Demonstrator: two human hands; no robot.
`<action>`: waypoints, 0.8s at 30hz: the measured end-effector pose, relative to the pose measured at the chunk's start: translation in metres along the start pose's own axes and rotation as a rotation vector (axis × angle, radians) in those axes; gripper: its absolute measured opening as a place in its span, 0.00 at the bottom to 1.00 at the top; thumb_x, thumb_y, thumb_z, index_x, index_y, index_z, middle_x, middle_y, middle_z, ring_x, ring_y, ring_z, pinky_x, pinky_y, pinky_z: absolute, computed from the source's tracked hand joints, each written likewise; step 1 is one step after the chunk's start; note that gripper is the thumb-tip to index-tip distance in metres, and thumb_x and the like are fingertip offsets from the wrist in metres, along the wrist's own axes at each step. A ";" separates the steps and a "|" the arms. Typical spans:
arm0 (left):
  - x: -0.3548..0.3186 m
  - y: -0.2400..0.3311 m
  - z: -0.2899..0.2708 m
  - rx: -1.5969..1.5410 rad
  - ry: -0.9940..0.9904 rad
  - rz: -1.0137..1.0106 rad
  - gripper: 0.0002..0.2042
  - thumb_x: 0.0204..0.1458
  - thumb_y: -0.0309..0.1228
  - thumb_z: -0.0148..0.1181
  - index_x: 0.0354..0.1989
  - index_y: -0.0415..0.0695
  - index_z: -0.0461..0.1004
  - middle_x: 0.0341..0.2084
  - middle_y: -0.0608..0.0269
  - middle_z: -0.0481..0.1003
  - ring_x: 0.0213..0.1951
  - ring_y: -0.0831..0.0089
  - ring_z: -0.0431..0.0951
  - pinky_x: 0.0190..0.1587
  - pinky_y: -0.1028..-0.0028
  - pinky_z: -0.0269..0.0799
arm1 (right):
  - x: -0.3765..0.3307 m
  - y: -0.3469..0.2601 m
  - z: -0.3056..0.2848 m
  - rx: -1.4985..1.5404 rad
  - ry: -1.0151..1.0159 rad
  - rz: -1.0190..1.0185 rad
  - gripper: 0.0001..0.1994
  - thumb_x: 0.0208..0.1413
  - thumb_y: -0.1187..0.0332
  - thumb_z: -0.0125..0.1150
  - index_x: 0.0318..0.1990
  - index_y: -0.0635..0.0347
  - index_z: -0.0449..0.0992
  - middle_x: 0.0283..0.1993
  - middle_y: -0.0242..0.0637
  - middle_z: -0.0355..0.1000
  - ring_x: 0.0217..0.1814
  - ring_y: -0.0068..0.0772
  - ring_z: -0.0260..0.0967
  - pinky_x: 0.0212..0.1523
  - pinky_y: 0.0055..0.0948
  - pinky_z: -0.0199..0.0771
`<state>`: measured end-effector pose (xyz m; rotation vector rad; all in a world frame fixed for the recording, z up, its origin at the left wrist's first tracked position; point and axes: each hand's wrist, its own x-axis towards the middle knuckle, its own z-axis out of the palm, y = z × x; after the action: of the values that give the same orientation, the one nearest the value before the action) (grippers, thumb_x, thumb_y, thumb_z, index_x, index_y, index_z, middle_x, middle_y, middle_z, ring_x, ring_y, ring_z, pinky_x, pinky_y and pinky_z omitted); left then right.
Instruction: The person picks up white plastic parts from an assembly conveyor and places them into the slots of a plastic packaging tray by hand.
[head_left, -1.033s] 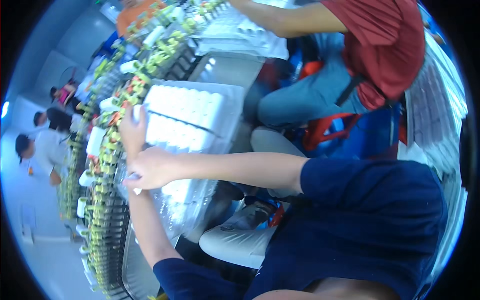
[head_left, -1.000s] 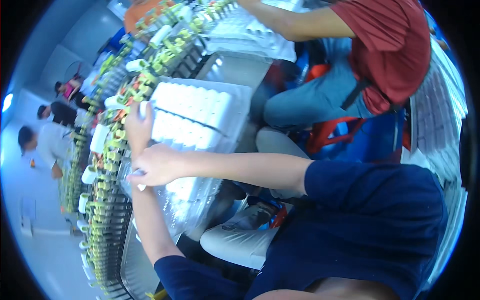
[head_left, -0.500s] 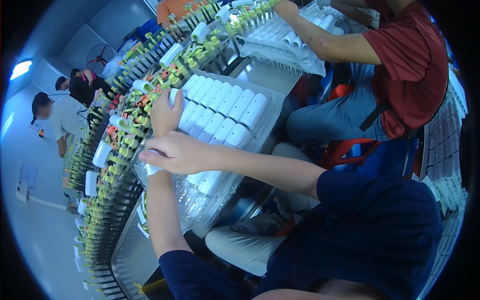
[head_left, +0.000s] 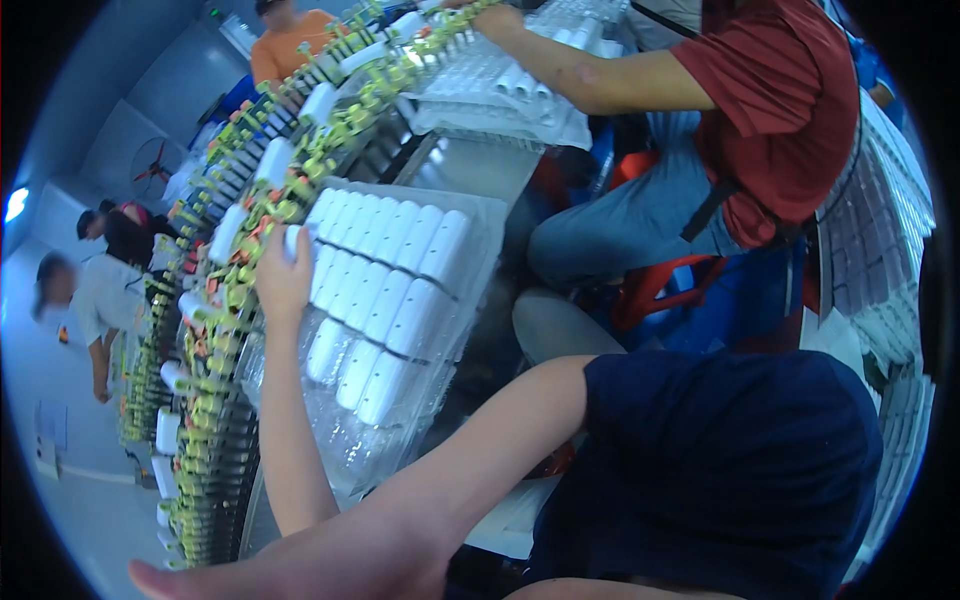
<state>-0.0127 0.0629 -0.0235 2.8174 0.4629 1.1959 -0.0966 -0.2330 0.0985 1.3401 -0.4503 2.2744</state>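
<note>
My left hand (head_left: pixel 284 280) reaches up to the left edge of a clear plastic tray (head_left: pixel 478 225). Its thumb and fingers close around a white plastic casing (head_left: pixel 292 240), close to the yellow-green fixtures (head_left: pixel 262 262) of the line. Rows of white casings (head_left: pixel 385 300) lie in the tray. At the lower left my right hand (head_left: pixel 330 555) passes in front of my left forearm; the thumb shows, while the frame's lower edge cuts off the fingers. Whether it holds anything is hidden.
A curved line of upright rods with fixtures (head_left: pixel 205 430) runs along the left, some carrying white casings. A person in a red shirt (head_left: pixel 770 120) sits beside me, near another stack of clear trays (head_left: pixel 500 100). Other people stand beyond the line. Stacked trays (head_left: pixel 870 250) stand at right.
My right hand has moved from over my left wrist down to the lower left. My left hand stays by the tray with the casing. The whole view has shifted somewhat.
</note>
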 end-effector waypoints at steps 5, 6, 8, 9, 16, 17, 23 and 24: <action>0.010 0.010 -0.002 0.017 -0.128 -0.041 0.20 0.59 0.45 0.54 0.45 0.39 0.72 0.34 0.41 0.77 0.39 0.42 0.77 0.41 0.54 0.71 | -0.024 -0.005 0.011 -0.122 0.133 -0.036 0.23 0.66 0.49 0.45 0.44 0.65 0.71 0.39 0.37 0.72 0.42 0.26 0.71 0.39 0.24 0.75; 0.010 0.015 -0.006 0.034 -0.141 -0.062 0.20 0.58 0.45 0.55 0.45 0.38 0.72 0.35 0.40 0.77 0.39 0.42 0.77 0.41 0.54 0.71 | -0.026 -0.006 0.009 -0.127 0.158 -0.027 0.25 0.65 0.48 0.44 0.43 0.65 0.71 0.39 0.37 0.73 0.41 0.27 0.72 0.39 0.25 0.75; 0.007 0.010 -0.001 0.034 -0.110 -0.064 0.21 0.57 0.45 0.55 0.46 0.38 0.72 0.36 0.39 0.77 0.40 0.42 0.77 0.41 0.54 0.71 | -0.030 -0.008 0.005 -0.137 0.210 -0.004 0.28 0.65 0.44 0.41 0.41 0.65 0.71 0.37 0.38 0.73 0.40 0.29 0.73 0.38 0.26 0.76; 0.007 0.010 -0.001 0.039 -0.085 -0.058 0.21 0.57 0.46 0.55 0.47 0.38 0.72 0.36 0.39 0.77 0.40 0.42 0.77 0.42 0.54 0.71 | -0.032 -0.008 0.003 -0.143 0.237 0.010 0.29 0.64 0.42 0.40 0.40 0.65 0.72 0.37 0.39 0.73 0.40 0.30 0.73 0.37 0.27 0.77; 0.001 0.013 -0.004 0.037 -0.085 -0.108 0.18 0.56 0.46 0.55 0.42 0.42 0.72 0.33 0.42 0.78 0.38 0.43 0.78 0.41 0.52 0.72 | -0.052 -0.021 0.003 -0.814 0.589 0.145 0.39 0.65 0.35 0.25 0.35 0.66 0.72 0.29 0.41 0.73 0.30 0.32 0.74 0.33 0.26 0.77; -0.006 0.007 -0.009 0.053 -0.074 -0.134 0.18 0.56 0.46 0.55 0.42 0.42 0.72 0.33 0.42 0.78 0.38 0.43 0.78 0.41 0.52 0.72 | -0.054 -0.027 0.013 -1.138 0.662 0.249 0.39 0.65 0.36 0.21 0.35 0.66 0.70 0.29 0.41 0.71 0.31 0.31 0.73 0.35 0.24 0.76; -0.001 0.013 -0.004 0.002 -0.068 -0.133 0.19 0.55 0.47 0.55 0.42 0.42 0.72 0.31 0.43 0.78 0.37 0.44 0.78 0.40 0.52 0.72 | -0.044 -0.022 0.022 -1.003 0.721 -0.104 0.41 0.64 0.34 0.18 0.27 0.63 0.69 0.33 0.46 0.74 0.35 0.37 0.75 0.38 0.30 0.75; 0.004 0.022 -0.001 -0.003 -0.086 -0.137 0.19 0.55 0.47 0.56 0.41 0.42 0.72 0.31 0.42 0.78 0.37 0.44 0.78 0.40 0.53 0.72 | -0.046 -0.017 0.019 -0.931 0.555 -0.185 0.37 0.65 0.35 0.23 0.34 0.63 0.69 0.39 0.48 0.74 0.43 0.45 0.74 0.43 0.34 0.74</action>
<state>-0.0054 0.0426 -0.0161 2.7691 0.6353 1.0449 -0.0546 -0.2381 0.0675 0.2634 -0.9609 1.7703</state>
